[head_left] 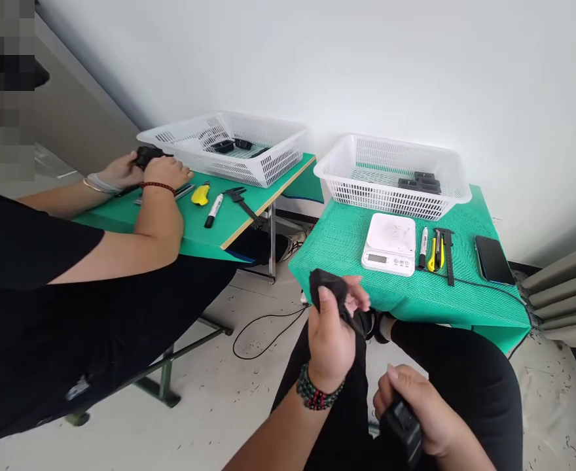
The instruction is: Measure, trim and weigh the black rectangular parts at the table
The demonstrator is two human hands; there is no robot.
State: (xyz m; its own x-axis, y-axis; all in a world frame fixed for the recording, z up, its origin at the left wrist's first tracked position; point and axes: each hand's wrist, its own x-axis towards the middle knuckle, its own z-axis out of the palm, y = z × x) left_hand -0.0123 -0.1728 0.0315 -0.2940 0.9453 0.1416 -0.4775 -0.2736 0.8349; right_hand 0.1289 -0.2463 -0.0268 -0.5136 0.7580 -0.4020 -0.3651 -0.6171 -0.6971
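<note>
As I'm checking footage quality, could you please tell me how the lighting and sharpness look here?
Head view: bright, soft light on the white wall; the black piece in the left hand is dark, with little detail; coarse pixels hide the upper-left corner; the white scale has a display too small to read surely.

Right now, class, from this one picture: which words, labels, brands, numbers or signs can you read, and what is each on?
None reads with certainty.
Display of the white scale: digits too small.
Scale buttons: symbols too small.
Marker beside the scale: print too small.
Marker on the other table: print too small.
White mark on the co-worker's black clothing: blurred.
</note>
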